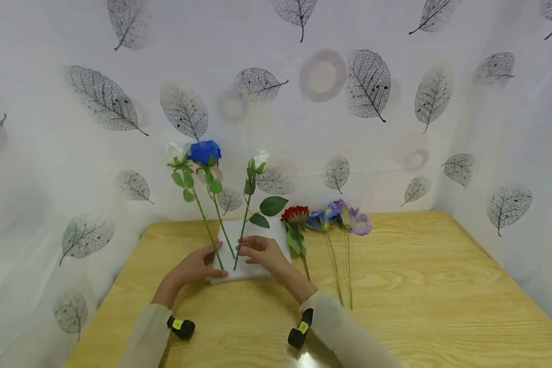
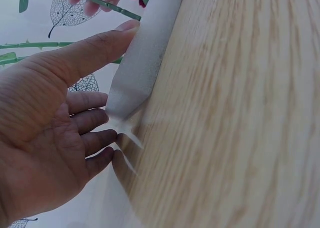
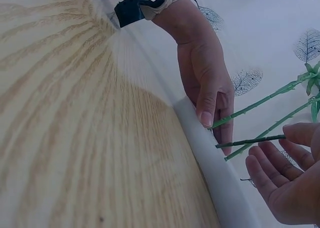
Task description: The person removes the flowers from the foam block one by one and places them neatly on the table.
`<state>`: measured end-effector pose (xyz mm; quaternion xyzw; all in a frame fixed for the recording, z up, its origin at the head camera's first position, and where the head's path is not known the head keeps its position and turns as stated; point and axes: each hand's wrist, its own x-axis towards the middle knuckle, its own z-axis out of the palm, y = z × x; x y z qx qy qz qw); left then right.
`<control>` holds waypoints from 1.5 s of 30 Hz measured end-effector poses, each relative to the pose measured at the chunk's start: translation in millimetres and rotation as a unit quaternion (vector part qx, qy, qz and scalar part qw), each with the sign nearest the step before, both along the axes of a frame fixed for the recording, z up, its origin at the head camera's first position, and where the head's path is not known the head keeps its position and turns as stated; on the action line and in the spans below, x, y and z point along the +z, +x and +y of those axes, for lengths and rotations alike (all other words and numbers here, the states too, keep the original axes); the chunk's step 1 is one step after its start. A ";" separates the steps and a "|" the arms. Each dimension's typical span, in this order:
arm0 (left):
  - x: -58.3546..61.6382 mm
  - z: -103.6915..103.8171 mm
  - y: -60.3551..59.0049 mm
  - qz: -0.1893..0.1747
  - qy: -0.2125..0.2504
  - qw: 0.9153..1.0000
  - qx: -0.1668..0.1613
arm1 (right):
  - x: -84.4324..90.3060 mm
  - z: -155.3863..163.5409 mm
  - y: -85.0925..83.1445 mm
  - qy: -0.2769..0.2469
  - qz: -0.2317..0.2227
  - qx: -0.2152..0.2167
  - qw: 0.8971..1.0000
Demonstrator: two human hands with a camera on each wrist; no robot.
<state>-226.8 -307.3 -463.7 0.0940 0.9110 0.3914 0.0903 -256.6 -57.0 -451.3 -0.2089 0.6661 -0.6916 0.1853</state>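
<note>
Three stems (image 1: pixel 221 225) standing up from the white foam block (image 1: pixel 257 268) at the desk's far left, long axes near upright — right hand (image 1: pixel 264 253) nearer, fingers pinching the right stem; left hand (image 1: pixel 190 268) flat-fingered, steadying the block's left edge

Three upright stems (image 1: pixel 221 225) in foam block (image 1: pixel 276 236) at table (image 1: pixel 418 286) back edge; three flowers (image 1: pixel 324 220) lying just right.
</note>
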 end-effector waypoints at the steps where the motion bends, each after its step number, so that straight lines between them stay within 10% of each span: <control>1: 0.4 -0.4 -1.0 0.002 -0.002 1.000 0.000 | 0.5 -0.3 -0.4 0.000 0.001 0.001 1.000; 45: 2.7 0.8 -0.4 -0.002 -0.014 1.000 -0.010 | 4.0 -3.4 7.7 -0.056 -0.028 -0.026 0.998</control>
